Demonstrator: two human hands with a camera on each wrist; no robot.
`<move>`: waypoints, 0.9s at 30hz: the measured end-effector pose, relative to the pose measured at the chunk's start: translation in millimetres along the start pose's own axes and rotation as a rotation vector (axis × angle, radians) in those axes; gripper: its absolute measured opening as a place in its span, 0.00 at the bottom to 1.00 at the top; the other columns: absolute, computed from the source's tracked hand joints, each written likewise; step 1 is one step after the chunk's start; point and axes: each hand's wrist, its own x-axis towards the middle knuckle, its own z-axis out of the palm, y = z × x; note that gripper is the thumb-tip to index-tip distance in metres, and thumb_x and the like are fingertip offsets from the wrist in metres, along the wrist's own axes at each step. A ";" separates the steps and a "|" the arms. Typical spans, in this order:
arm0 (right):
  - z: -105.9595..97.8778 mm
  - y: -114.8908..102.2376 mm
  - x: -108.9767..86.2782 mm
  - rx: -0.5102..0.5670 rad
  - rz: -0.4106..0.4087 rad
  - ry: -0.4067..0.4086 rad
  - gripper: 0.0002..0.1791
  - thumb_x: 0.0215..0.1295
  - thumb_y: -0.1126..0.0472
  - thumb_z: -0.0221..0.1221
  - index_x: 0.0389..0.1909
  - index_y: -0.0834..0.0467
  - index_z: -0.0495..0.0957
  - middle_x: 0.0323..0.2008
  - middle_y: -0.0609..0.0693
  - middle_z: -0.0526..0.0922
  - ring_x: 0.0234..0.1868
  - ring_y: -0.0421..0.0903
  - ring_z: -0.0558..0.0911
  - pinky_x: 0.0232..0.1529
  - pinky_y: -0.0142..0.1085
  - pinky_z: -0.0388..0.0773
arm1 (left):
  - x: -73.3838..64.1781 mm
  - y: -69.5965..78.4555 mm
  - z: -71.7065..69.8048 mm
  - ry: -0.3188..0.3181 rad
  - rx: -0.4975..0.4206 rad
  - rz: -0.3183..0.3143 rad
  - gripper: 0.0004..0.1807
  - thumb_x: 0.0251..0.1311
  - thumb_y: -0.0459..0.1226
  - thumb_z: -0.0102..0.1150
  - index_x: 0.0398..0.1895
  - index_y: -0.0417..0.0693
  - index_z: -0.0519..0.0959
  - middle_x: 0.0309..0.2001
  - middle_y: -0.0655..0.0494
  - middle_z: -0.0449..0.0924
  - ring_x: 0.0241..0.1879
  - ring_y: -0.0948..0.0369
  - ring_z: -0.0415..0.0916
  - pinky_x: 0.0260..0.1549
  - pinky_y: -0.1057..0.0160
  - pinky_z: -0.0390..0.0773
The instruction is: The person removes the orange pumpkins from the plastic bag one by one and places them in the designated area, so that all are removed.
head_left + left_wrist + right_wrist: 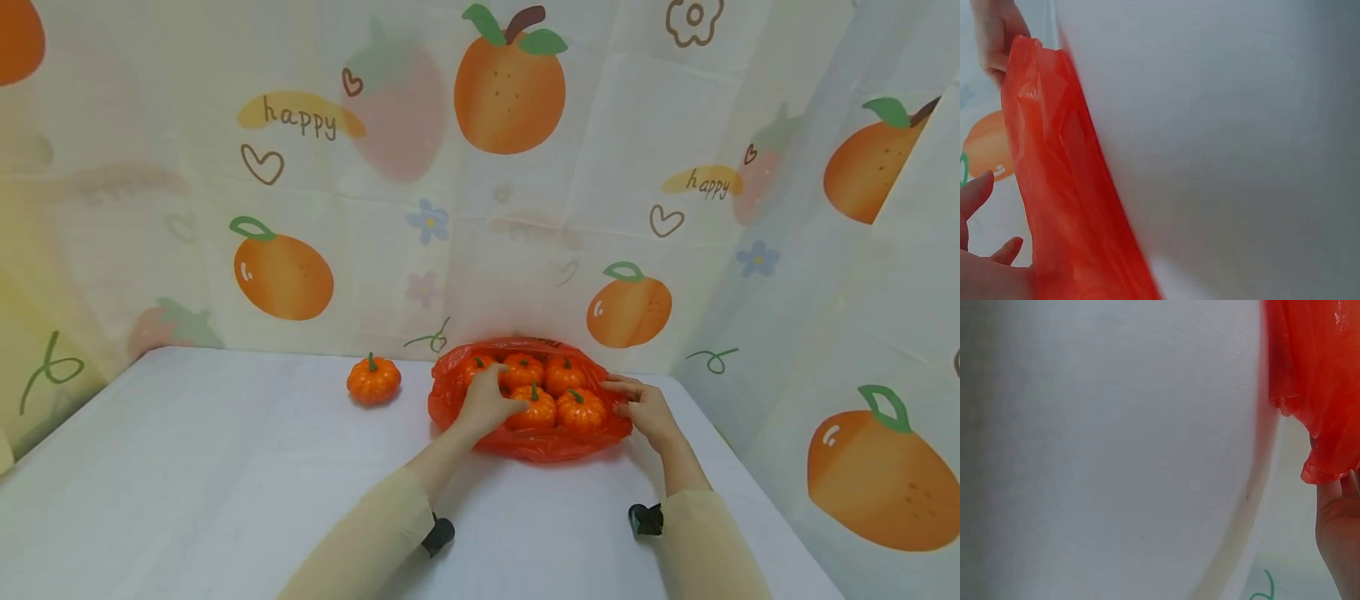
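A red plastic bag [532, 446] lies on the table with its mouth spread wide. Several small orange pumpkins with green stems, such as this pumpkin [581, 410], sit close together inside it. My left hand [487, 404] reaches over the left part of the bag, thumb and index finger apart, beside the front-left pumpkin [538, 410]. Part of the back-left pumpkin [476, 367] is hidden behind that hand. At the bag's right rim, my right hand [648, 408] holds the plastic; the bag [1335, 425] covers some of its fingertips in the right wrist view.
One more orange pumpkin [373, 381] stands on the white table [225, 467], left of the bag. Close behind the table's back edge hangs a fruit-print curtain [390, 250], which continues along the right side.
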 end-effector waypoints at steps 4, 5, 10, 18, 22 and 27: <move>0.5 0.3 0.1 0.002 0.003 -0.007 0.27 0.61 0.75 0.49 0.63 0.67 0.72 0.73 0.63 0.64 0.74 0.64 0.60 0.68 0.53 0.72 | 5.0 0.4 3.7 -0.020 -0.011 -0.047 0.37 0.55 0.39 0.70 0.66 0.38 0.66 0.66 0.38 0.69 0.65 0.44 0.67 0.67 0.44 0.71; 0.8 0.3 0.1 0.005 0.005 -0.008 0.27 0.61 0.75 0.49 0.63 0.67 0.72 0.73 0.63 0.64 0.75 0.64 0.60 0.68 0.53 0.72 | 5.9 0.1 4.5 -0.026 -0.014 -0.062 0.36 0.56 0.39 0.70 0.66 0.39 0.66 0.67 0.39 0.69 0.65 0.44 0.67 0.67 0.44 0.71; 1.1 0.8 0.0 -0.001 0.004 -0.013 0.27 0.61 0.74 0.50 0.63 0.67 0.73 0.73 0.64 0.64 0.74 0.65 0.60 0.67 0.52 0.73 | 9.4 -1.8 7.7 -0.041 -0.008 -0.088 0.36 0.56 0.40 0.70 0.66 0.37 0.66 0.66 0.39 0.70 0.64 0.44 0.68 0.66 0.44 0.71; -0.2 0.2 -0.3 0.013 0.025 -0.012 0.27 0.61 0.75 0.49 0.64 0.67 0.72 0.74 0.63 0.63 0.75 0.65 0.58 0.67 0.55 0.72 | 12.9 -4.4 16.3 -0.057 -0.053 -0.121 0.37 0.56 0.40 0.70 0.67 0.39 0.66 0.67 0.40 0.70 0.65 0.45 0.68 0.69 0.45 0.69; 0.3 0.1 -0.1 0.012 0.029 -0.016 0.27 0.62 0.74 0.49 0.64 0.66 0.72 0.74 0.62 0.63 0.75 0.65 0.58 0.67 0.55 0.73 | 12.7 -4.6 19.3 -0.070 -0.060 -0.118 0.38 0.55 0.40 0.71 0.67 0.40 0.67 0.67 0.41 0.70 0.66 0.45 0.67 0.70 0.45 0.68; 0.2 0.2 0.6 0.007 0.017 -0.015 0.27 0.61 0.74 0.49 0.64 0.66 0.72 0.73 0.62 0.64 0.75 0.64 0.58 0.67 0.55 0.72 | 12.0 -4.0 21.2 -0.094 -0.060 -0.109 0.40 0.54 0.40 0.71 0.69 0.40 0.65 0.68 0.40 0.69 0.67 0.45 0.67 0.71 0.45 0.67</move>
